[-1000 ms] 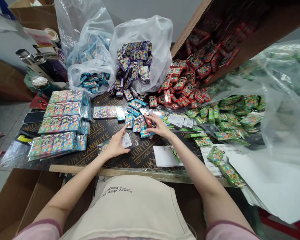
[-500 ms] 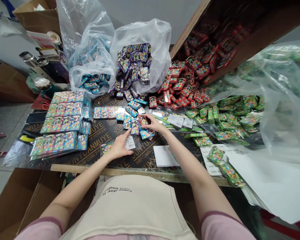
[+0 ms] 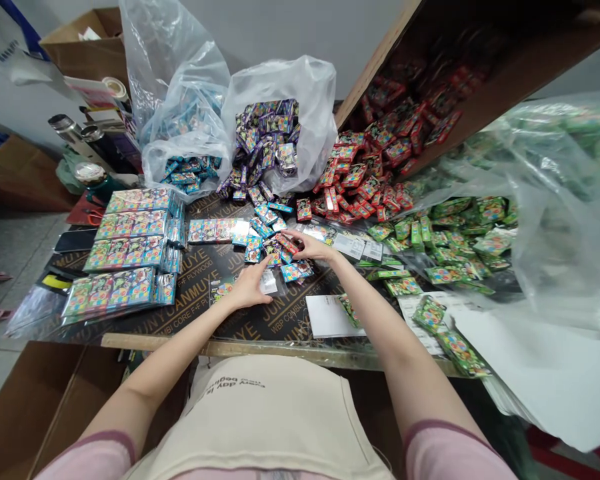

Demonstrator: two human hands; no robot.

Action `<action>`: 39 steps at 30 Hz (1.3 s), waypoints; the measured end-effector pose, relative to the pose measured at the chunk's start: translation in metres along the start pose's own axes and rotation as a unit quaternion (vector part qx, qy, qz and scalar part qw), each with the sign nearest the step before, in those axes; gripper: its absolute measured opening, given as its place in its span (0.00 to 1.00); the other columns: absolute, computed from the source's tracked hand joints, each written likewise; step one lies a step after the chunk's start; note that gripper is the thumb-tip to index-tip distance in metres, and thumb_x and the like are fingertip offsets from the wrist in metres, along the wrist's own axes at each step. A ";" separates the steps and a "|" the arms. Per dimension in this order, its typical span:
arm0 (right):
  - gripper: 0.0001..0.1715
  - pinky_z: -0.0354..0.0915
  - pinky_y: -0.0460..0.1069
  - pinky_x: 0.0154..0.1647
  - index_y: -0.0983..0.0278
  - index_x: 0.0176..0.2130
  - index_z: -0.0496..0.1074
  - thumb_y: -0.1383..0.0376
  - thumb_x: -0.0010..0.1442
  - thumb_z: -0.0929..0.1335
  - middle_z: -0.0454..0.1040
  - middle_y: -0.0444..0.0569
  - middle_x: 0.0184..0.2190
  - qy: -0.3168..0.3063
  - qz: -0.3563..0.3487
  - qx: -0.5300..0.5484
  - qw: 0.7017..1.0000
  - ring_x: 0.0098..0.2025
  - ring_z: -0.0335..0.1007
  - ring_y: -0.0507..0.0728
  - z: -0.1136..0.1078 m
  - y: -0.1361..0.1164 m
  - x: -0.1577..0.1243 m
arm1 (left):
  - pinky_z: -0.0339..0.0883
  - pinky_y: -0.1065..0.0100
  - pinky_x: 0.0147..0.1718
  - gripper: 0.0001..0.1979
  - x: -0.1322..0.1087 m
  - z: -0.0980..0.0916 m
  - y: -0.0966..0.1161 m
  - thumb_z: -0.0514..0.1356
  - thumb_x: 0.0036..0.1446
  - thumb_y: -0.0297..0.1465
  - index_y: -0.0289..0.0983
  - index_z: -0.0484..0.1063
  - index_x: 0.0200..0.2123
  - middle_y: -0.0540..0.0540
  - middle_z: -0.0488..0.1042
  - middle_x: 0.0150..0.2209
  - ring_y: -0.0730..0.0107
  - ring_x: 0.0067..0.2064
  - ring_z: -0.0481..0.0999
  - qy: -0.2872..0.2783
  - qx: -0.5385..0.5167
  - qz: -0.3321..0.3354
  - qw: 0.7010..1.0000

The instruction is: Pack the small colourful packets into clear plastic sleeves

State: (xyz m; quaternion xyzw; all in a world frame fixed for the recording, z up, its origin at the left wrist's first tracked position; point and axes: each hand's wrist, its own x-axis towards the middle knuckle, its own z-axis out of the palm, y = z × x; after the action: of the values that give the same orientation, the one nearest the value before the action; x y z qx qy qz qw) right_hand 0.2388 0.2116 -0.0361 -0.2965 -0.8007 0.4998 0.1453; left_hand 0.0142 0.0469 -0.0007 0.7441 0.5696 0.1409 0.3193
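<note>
My right hand point(image 3: 311, 247) pinches a small red packet point(image 3: 286, 243) above a loose cluster of blue packets point(image 3: 260, 243) in the middle of the dark plywood tabletop point(image 3: 200, 280). My left hand point(image 3: 249, 287) lies flat with fingers stretched, pressing on a clear sleeve with a white label point(image 3: 269, 283). A row of packets in a clear strip point(image 3: 211, 230) lies just left of the cluster.
Stacked filled strips point(image 3: 130, 247) sit at the left. Plastic bags of blue packets point(image 3: 185, 167) and purple packets point(image 3: 267, 143) stand behind. Red packets point(image 3: 370, 173) spill from a tilted cardboard box; green packets point(image 3: 450, 233) spread from a bag at right. White sheets point(image 3: 327, 315) lie near the front edge.
My right hand has drawn slightly left and nearer with the red packet. My left hand slid a little right on the labelled sleeve. The view shifted slightly downward.
</note>
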 end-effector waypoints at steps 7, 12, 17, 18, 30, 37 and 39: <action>0.59 0.62 0.60 0.55 0.64 0.58 0.64 0.50 0.30 0.80 0.66 0.55 0.51 0.021 0.029 -0.154 0.987 0.52 0.64 0.65 0.003 -0.015 0.014 | 0.57 0.52 0.56 0.58 0.010 -0.003 0.003 0.70 0.39 0.32 0.42 0.39 0.68 0.39 0.64 0.61 0.47 0.60 0.64 -0.004 0.010 0.012 1.000; 0.57 0.64 0.60 0.53 0.64 0.54 0.64 0.44 0.31 0.79 0.67 0.56 0.48 0.155 -0.041 -0.168 0.973 0.49 0.67 0.65 0.010 -0.046 -0.005 | 0.59 0.54 0.55 0.59 -0.004 -0.007 -0.002 0.70 0.37 0.30 0.41 0.39 0.68 0.39 0.67 0.57 0.51 0.55 0.69 0.045 -0.019 -0.009 0.999; 0.59 0.68 0.59 0.47 0.62 0.58 0.61 0.35 0.35 0.73 0.66 0.57 0.47 0.159 -0.073 -0.245 0.954 0.46 0.69 0.67 0.043 -0.086 -0.045 | 0.58 0.53 0.56 0.62 -0.023 -0.008 -0.002 0.70 0.37 0.30 0.43 0.34 0.68 0.41 0.67 0.56 0.52 0.56 0.68 0.110 -0.065 0.000 0.992; 0.61 0.68 0.60 0.45 0.63 0.59 0.61 0.34 0.36 0.71 0.66 0.58 0.46 0.155 -0.064 -0.269 0.949 0.44 0.69 0.67 0.050 -0.092 -0.051 | 0.58 0.53 0.56 0.62 -0.025 -0.007 -0.001 0.70 0.37 0.29 0.43 0.33 0.68 0.41 0.67 0.57 0.52 0.57 0.68 0.113 -0.071 0.010 0.991; 0.62 0.67 0.60 0.46 0.68 0.63 0.56 0.32 0.43 0.66 0.65 0.63 0.48 0.072 -0.104 -0.323 0.938 0.47 0.69 0.68 0.078 -0.099 -0.076 | 0.57 0.52 0.58 0.59 -0.029 -0.024 0.005 0.69 0.41 0.29 0.42 0.34 0.69 0.39 0.61 0.62 0.50 0.59 0.64 0.068 -0.006 0.146 0.987; 0.62 0.65 0.61 0.45 0.70 0.60 0.62 0.30 0.42 0.64 0.69 0.60 0.38 0.085 -0.078 -0.355 0.928 0.40 0.67 0.67 0.094 -0.112 -0.077 | 0.56 0.51 0.60 0.57 -0.033 -0.019 0.005 0.69 0.42 0.33 0.42 0.37 0.68 0.39 0.60 0.63 0.49 0.61 0.62 -0.004 -0.011 0.163 0.987; 0.63 0.64 0.62 0.47 0.67 0.62 0.61 0.30 0.40 0.65 0.69 0.60 0.38 0.090 -0.067 -0.347 0.931 0.42 0.67 0.68 0.096 -0.116 -0.078 | 0.56 0.51 0.59 0.58 -0.035 -0.016 0.006 0.70 0.41 0.34 0.42 0.38 0.68 0.39 0.62 0.62 0.49 0.60 0.63 0.007 -0.033 0.147 0.989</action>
State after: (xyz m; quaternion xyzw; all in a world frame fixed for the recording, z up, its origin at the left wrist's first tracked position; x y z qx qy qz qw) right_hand 0.2107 0.0566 0.0281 -0.3177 -0.9259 0.1507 0.1383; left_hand -0.0009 0.0184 0.0205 0.8081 0.4509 0.2100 0.3155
